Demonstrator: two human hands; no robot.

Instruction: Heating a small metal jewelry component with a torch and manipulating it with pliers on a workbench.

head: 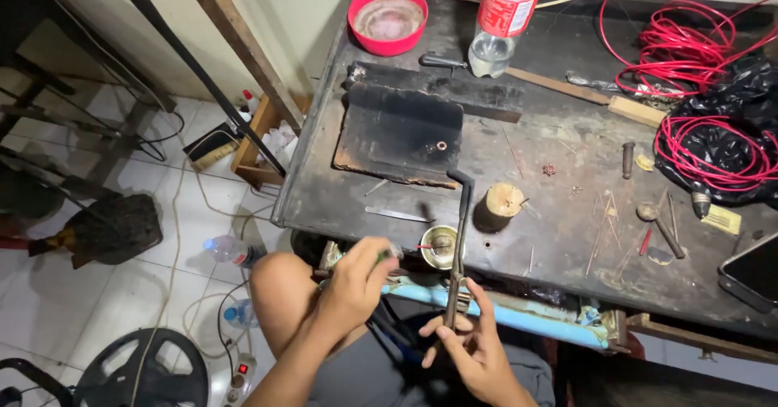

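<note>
Fingers (pixel 454 326) of the right hand (pixel 478 350) pinch the lower end of a long dark torch (pixel 459 245), thumb and forefinger closed around its handle. Its long axis runs nearly straight away from the person, from the hand at the near edge of the table (pixel 551 213) up over the tabletop, and it ends in a bent tip that points left, just short of the charred black slab (pixel 401 136). The left hand (pixel 356 281) is curled shut around a small green-tipped thing (pixel 384 255) — too little of it shows to tell what it is — held just left of the torch and beside a bare knee.

Containers: one small round brass cup (pixel 440 247) sits at the table's near edge, touching the torch's line, with a thin red-tipped stick resting across it; what else it holds I cannot tell. One red bowl (pixel 387 18) stands at the far left corner with a pale, cloudy residue inside. One clear plastic bottle (pixel 502 18) with a red label stands upright beside it, a little water at its base. Two more plastic bottles (pixel 231 251) lie on the tiled floor to the left.

One short wooden stump (pixel 501 204) stands right of the torch. A small ring (pixel 442 145) lies on the charred slab. Two bundles of red wire (pixel 705 99) lie at the far right — one on a black bag
</note>
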